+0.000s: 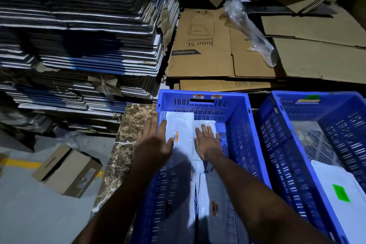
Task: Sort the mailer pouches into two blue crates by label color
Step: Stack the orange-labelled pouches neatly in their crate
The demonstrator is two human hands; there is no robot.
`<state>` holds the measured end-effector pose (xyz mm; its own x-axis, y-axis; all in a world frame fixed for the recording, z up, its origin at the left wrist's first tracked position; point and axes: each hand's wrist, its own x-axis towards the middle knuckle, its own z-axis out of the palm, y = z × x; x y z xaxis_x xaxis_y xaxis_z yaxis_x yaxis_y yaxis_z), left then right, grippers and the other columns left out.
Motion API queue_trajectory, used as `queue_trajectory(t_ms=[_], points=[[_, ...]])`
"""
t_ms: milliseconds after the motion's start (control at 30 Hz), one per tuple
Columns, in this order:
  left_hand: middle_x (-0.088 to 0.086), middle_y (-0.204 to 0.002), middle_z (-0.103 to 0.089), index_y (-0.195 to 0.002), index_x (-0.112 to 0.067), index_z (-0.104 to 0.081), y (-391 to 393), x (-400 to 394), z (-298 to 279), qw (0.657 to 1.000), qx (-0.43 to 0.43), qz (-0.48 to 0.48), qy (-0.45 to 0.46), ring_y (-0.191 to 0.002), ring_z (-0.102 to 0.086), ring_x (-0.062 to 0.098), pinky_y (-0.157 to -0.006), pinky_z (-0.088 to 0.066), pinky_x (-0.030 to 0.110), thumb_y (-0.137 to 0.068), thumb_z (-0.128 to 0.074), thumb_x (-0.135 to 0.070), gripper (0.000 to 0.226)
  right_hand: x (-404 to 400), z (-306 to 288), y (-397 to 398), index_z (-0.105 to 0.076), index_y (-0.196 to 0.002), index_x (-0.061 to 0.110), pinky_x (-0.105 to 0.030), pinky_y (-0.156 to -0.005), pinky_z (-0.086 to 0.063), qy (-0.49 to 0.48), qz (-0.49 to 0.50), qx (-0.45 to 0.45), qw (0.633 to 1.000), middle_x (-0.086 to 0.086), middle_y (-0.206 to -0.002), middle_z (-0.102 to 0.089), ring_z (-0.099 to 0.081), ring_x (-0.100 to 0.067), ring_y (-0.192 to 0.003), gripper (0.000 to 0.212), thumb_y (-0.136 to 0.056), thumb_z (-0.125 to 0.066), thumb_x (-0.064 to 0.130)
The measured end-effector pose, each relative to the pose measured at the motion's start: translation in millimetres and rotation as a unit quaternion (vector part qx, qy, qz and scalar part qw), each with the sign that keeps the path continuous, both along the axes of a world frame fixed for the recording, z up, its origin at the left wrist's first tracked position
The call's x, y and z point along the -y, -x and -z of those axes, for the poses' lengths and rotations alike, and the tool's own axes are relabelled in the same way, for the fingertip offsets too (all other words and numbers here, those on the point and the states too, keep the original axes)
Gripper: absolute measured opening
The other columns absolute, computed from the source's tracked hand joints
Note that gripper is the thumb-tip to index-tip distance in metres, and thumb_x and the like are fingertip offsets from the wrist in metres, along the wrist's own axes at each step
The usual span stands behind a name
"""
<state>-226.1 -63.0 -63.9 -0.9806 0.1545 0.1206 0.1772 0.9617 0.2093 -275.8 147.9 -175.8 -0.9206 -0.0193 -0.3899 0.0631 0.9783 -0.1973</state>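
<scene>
A flat white plastic mailer pouch with an orange label [179, 134] is pressed inside the left blue slotted crate [240, 125] beneath the flat, unclenched left hand [156, 140] and right hand [207, 140], nothing being gripped; light, limp and slippery, it is probably best pinched by an edge.

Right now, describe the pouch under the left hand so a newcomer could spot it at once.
Find the left blue crate, the one with orange stickers on its far rim. At its far end two white pouches lie side by side under the hands. The pouch under the left hand is the flat one bearing a small orange label; its neighbour looks crinkled.
</scene>
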Motion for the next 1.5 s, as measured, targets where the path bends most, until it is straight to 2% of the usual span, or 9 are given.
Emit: queue_trajectory(t_ms=[167,367,633,900,1067,1133,1267,1333,1500], points=[[0.01,-0.164,-0.014,-0.149,-0.016,-0.034,-2,-1,-6,0.999,0.043,-0.003,0.004,-0.148,-0.016,0.032,-0.112,-0.026,0.052,-0.095,-0.036,-0.051,0.064,-10,-31,-3,-0.009,-0.159,0.022,-0.055,-0.122,0.001,0.128,0.051,-0.025,0.99,0.002,-0.167,-0.001,0.004,-0.021,-0.154,0.056,-0.107,-0.019,0.04],[0.007,-0.163,-0.018,-0.145,-0.016,-0.04,-4,-4,-15,0.999,0.033,-0.01,-0.012,-0.149,-0.011,0.027,-0.116,-0.023,0.048,-0.096,-0.038,-0.046,0.057,-32,-84,-63,-0.062,-0.11,0.009,-0.042,-0.081,-0.053,0.112,0.149,-0.156,0.97,-0.02,-0.104,-0.07,-0.063,-0.038,-0.102,0.024,-0.098,-0.053,0.027],[0.005,-0.144,-0.051,-0.12,-0.013,-0.065,-13,-5,-12,0.997,-0.063,0.01,-0.037,-0.141,-0.029,0.024,-0.111,-0.032,0.043,-0.092,-0.052,-0.032,0.036,-12,-57,-161,-0.03,-0.143,0.007,-0.049,-0.11,-0.035,-0.05,0.031,0.174,0.983,-0.016,-0.142,-0.034,-0.033,-0.041,-0.136,0.098,-0.07,-0.084,0.046],[0.004,-0.118,-0.068,-0.098,-0.012,-0.072,-20,-4,-16,0.994,-0.097,0.031,-0.049,-0.131,-0.041,0.023,-0.1,-0.042,0.044,-0.088,-0.058,-0.023,0.02,-17,-80,-166,-0.051,-0.127,0.02,-0.045,-0.099,-0.043,-0.082,0.007,0.075,0.994,-0.009,-0.133,-0.041,-0.035,-0.03,-0.131,0.073,-0.065,-0.084,0.04],[0.002,-0.112,-0.065,-0.117,-0.023,-0.066,-40,-16,-24,0.985,-0.043,0.132,-0.103,-0.113,-0.059,0.024,-0.091,-0.051,0.039,-0.096,-0.05,-0.035,0.028,-40,-130,-153,-0.05,-0.077,0.032,-0.025,-0.07,-0.044,0.136,-0.02,0.009,0.99,0.005,-0.09,-0.06,-0.059,-0.016,-0.088,0.03,-0.076,-0.078,0.02],[-0.001,-0.114,-0.065,-0.124,-0.032,-0.06,-56,-30,-19,0.949,0.108,0.117,-0.271,-0.108,-0.062,0.018,-0.094,-0.05,0.037,-0.097,-0.05,-0.05,0.034,-47,-156,-148,-0.056,-0.08,0.034,-0.024,-0.079,-0.047,0.232,-0.034,-0.025,0.972,0.007,-0.092,-0.061,-0.06,-0.011,-0.09,0.027,-0.078,-0.08,0.021],[0.011,-0.128,-0.066,-0.122,-0.028,-0.067,-75,-46,-7,0.675,0.358,0.032,-0.644,-0.12,-0.062,0.029,-0.106,-0.043,0.052,-0.082,-0.057,-0.073,0.062,-42,-186,-149,-0.069,-0.092,0.016,-0.029,-0.078,-0.052,0.419,0.02,-0.134,0.898,0.003,-0.091,-0.07,-0.065,-0.01,-0.084,0.013,-0.083,-0.079,0.013],[0.005,-0.131,-0.065,-0.129,-0.024,-0.064,-85,-49,-15,0.651,0.344,0.031,-0.676,-0.124,-0.059,0.025,-0.106,-0.044,0.047,-0.086,-0.056,-0.07,0.063,-34,-187,-151,-0.073,-0.092,0.017,-0.033,-0.079,-0.056,0.444,0.072,-0.187,0.874,0.005,-0.092,-0.074,-0.07,-0.012,-0.087,0.013,-0.081,-0.081,0.015],[-0.003,-0.104,-0.074,-0.111,-0.016,-0.069,-94,-62,-32,0.729,0.136,-0.046,-0.669,-0.092,-0.071,0.012,-0.071,-0.055,0.019,-0.102,-0.052,-0.026,0.022,1,-169,-167,-0.061,-0.111,0.03,-0.033,-0.077,-0.055,0.42,0.287,-0.281,0.814,0.009,-0.093,-0.068,-0.065,-0.008,-0.085,0.031,-0.088,-0.067,0.05]])
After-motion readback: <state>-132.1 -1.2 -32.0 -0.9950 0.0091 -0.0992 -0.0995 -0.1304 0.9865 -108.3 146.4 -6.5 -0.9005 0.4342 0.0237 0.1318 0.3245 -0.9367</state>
